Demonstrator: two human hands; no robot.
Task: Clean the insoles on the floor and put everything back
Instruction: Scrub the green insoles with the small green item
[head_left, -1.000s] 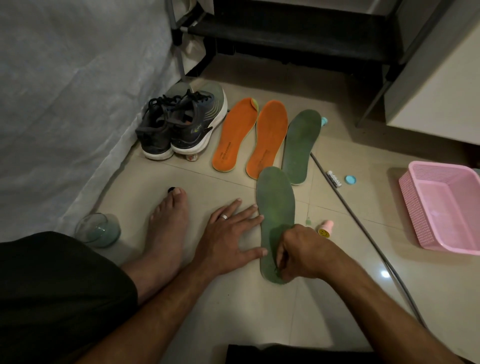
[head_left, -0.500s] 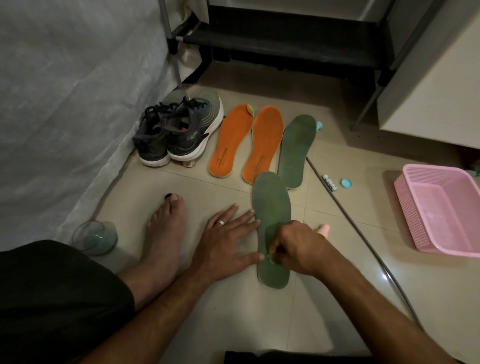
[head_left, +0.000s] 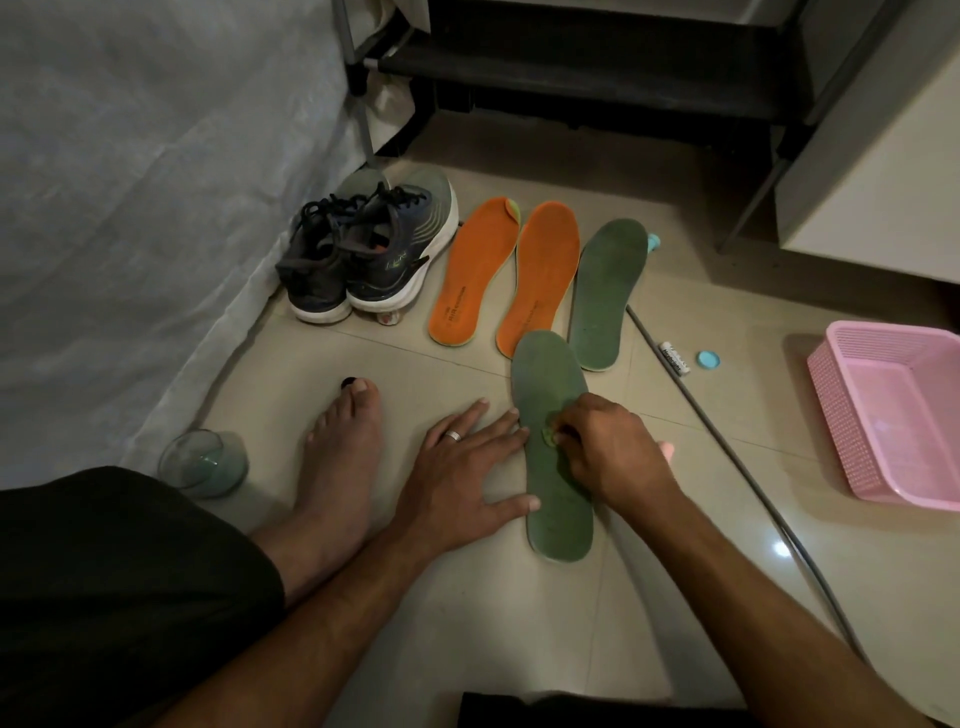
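Right hand (head_left: 613, 452) pinches a small green scrubber (head_left: 548, 434) mid near green insole (head_left: 553, 452) at 6 o'clock; left hand (head_left: 462, 478) flat, bracing its 9 o'clock edge: scrub in short firm strokes.

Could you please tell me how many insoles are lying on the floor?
4: two orange insoles beside the shoes, one green insole right of them, another green one under the hands.

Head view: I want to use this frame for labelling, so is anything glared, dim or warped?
Head view: dim overall; one small glare spot on the floor tile at right; the rack at top is nearly black; wide-angle bending curves the hose; the near green insole stays readable.
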